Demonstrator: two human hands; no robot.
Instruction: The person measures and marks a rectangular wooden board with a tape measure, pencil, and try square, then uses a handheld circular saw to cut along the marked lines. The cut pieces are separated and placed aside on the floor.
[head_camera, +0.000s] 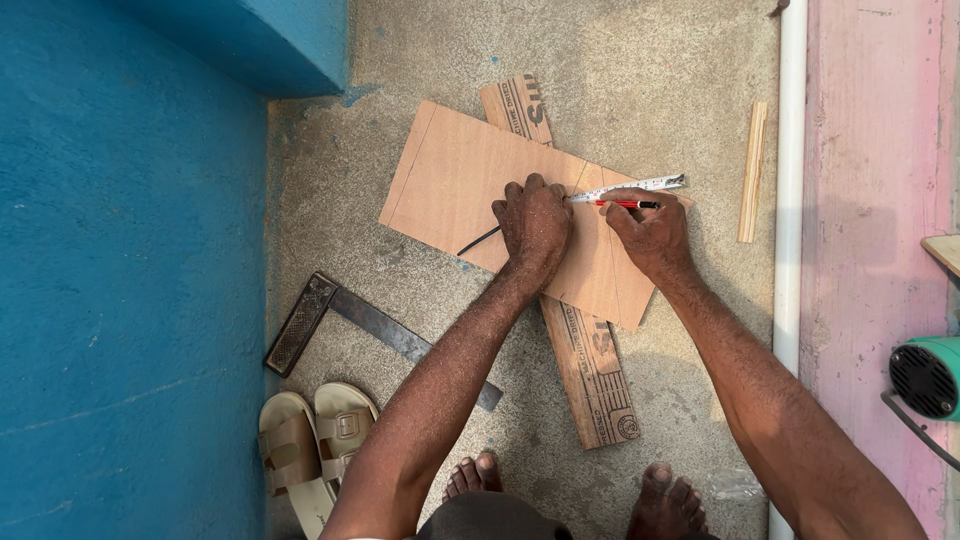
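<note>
Tape measure partly under left hand

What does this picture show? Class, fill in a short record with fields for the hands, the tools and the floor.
left hand: pressed on the board, over the tape
right hand: holds a red pen against the tape
board: thin, lies across a printed plank
tape: stretched over the board's right part
square: on the floor, left of the arms
sandals: pair by the blue wall
stick: beside a white pipe
</note>
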